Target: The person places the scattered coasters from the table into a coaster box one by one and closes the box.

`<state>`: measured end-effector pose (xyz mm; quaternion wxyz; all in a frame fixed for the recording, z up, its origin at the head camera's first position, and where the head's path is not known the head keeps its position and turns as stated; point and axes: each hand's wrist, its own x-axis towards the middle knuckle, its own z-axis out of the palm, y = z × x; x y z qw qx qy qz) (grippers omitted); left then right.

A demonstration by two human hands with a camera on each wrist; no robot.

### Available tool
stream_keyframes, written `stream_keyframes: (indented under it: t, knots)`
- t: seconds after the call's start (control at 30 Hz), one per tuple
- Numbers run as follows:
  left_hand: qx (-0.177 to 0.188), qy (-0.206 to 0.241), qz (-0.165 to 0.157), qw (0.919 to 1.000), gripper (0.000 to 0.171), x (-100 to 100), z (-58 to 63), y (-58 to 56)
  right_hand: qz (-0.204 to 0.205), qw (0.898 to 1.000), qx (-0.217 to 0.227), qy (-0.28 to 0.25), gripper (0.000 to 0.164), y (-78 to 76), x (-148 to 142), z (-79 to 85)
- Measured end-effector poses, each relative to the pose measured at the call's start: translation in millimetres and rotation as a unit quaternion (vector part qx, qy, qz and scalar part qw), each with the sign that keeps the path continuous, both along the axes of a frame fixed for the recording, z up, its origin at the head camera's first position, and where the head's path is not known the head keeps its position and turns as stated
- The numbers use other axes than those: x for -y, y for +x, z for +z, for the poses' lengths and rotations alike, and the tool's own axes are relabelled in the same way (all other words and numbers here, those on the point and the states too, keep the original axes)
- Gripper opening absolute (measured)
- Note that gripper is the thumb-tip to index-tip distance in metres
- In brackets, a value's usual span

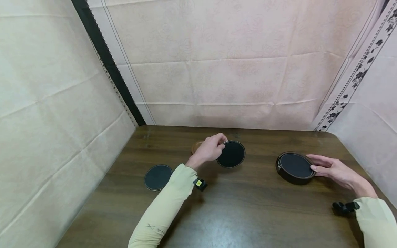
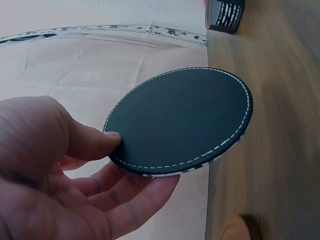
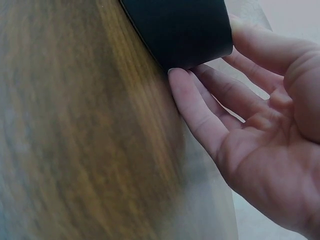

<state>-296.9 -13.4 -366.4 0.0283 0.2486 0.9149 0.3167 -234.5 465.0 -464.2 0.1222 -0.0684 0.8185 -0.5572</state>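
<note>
My left hand pinches a round black coaster by its edge, thumb on the dark face and fingers beneath. White stitching runs around the rim of this coaster, which is tilted above the table in the left wrist view. At the right, my right hand grips the side of a round black coaster holder. In the right wrist view the thumb is against the wall of the holder and fingertips touch its lower edge. A second black coaster lies flat left of my left forearm.
A brown round object sits on the wooden table, partly hidden behind my left hand. Pale patterned cloth hangs along the table's back edge and at both sides.
</note>
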Motion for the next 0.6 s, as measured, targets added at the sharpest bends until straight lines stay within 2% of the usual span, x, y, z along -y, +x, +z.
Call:
stream_keyframes:
  t: [0.27, 0.6]
  knots:
    - [0.011, 0.049, 0.011, 0.9987, 0.016, -22.9, -3.6, -4.8, 0.006, 1.0, -0.004, 0.001, 0.062, 0.0, 0.2, -0.4]
    - [0.057, 0.12, 0.03, 0.9906, 0.017, -50.9, -11.8, -9.3, 0.004, 1.0, -0.003, -0.004, 0.06, 0.3, 0.1, 0.2]
